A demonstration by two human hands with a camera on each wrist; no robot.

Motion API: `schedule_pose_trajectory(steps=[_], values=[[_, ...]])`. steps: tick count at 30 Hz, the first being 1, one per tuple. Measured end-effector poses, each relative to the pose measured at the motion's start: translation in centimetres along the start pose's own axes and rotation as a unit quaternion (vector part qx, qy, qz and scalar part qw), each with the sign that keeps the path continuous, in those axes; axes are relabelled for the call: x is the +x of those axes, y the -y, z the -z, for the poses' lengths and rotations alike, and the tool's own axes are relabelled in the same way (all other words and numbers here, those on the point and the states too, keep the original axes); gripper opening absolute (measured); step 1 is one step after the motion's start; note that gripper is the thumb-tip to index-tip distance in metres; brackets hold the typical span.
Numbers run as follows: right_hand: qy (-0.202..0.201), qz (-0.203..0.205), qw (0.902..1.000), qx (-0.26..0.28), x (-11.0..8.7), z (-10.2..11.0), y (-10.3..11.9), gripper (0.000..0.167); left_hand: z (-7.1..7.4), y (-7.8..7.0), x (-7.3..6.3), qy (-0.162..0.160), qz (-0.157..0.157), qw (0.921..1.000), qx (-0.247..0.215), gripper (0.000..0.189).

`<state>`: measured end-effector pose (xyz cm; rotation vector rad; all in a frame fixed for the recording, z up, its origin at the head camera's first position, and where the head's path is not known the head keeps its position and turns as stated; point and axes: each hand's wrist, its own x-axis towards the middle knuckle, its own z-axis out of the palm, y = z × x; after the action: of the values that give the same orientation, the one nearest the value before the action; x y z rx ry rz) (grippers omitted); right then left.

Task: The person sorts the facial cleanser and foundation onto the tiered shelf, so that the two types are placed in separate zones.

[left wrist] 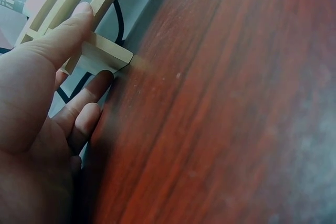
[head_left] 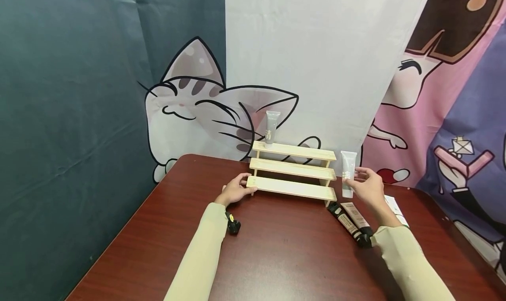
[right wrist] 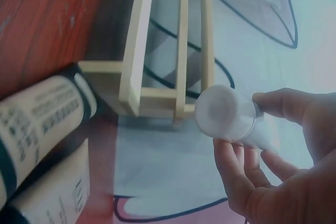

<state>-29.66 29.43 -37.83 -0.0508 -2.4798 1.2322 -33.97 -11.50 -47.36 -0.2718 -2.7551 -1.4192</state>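
Lying nearest on the desk [head_left: 276,257], toward its right edge, are a dark tube [head_left: 344,220] and a beige tube [head_left: 356,215], side by side by the right front foot of the wooden rack [head_left: 292,188]. A white item [head_left: 396,211] is partly hidden behind the right wrist; I cannot tell what it is. The left hand [head_left: 235,190] grips the left end of the lowest tier, thumb on top. The right hand [head_left: 367,184] pinches a whitish tube [head_left: 348,165], cap down, raised just beyond the right end of the rack. Farther, a grey tube [head_left: 271,129] stands upright near the left end of the top tier, before the printed cloth [head_left: 316,37]. In my judgement, the step in hand is bringing the whitish tube to the rack; the next move calls for keeping it upright and the rack steady.
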Motion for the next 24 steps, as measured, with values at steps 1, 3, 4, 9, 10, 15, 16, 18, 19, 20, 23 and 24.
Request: schedule_pose_trajectory(steps=[1, 3, 4, 9, 10, 15, 16, 18, 19, 20, 23, 24], values=[[-0.002, 0.000, 1.0000, 0.004, -0.1, -0.1, 0.3, 0.058, 0.0, 0.0, 0.0, 0.000, 0.001, 1.0000, 0.001, 0.065], [-0.008, -0.001, 1.0000, 0.005, -0.1, -0.3, 0.7, 0.056, 0.0, 0.0, 0.0, 0.000, 0.003, 1.0000, 0.003, 0.065], [-0.010, 0.000, 0.9999, 0.006, -0.1, -0.4, 0.8, 0.056, -0.1, 0.0, 0.0, 0.001, 0.003, 1.0000, 0.002, 0.065], [-0.023, 0.010, 0.9996, 0.012, 0.0, -1.1, 1.5, 0.053, -0.1, -0.1, 0.0, -0.001, 0.002, 1.0000, 0.000, 0.064], [-0.025, 0.013, 0.9995, 0.014, 0.0, -1.3, 1.7, 0.052, -0.1, -0.1, -0.1, -0.001, 0.002, 1.0000, 0.000, 0.064], [-0.036, 0.008, 0.9991, 0.021, -0.1, -1.9, 2.3, 0.052, 0.0, -0.3, -0.2, -0.002, 0.002, 1.0000, 0.002, 0.064], [-0.038, 0.005, 0.9990, 0.023, -0.1, -1.9, 2.4, 0.052, 0.1, -0.3, -0.2, -0.001, 0.002, 1.0000, 0.003, 0.064], [-0.042, 0.000, 0.9987, 0.028, -0.1, -2.1, 2.6, 0.053, 0.1, -0.4, -0.2, 0.001, 0.003, 1.0000, 0.004, 0.064], [-0.043, -0.002, 0.9986, 0.033, -0.1, -2.2, 2.7, 0.054, 0.1, -0.4, -0.2, 0.001, 0.003, 1.0000, 0.004, 0.064], [-0.045, -0.004, 0.9983, 0.036, -0.1, -2.3, 2.8, 0.054, 0.1, -0.4, -0.2, 0.001, 0.003, 1.0000, 0.004, 0.064], [-0.047, -0.009, 0.9975, 0.052, 0.0, -2.7, 3.1, 0.055, 0.2, -0.3, -0.2, 0.001, 0.002, 1.0000, 0.005, 0.064], [-0.048, -0.009, 0.9972, 0.057, 0.1, -2.8, 3.1, 0.055, 0.2, -0.3, -0.2, 0.001, 0.002, 1.0000, 0.005, 0.065]])
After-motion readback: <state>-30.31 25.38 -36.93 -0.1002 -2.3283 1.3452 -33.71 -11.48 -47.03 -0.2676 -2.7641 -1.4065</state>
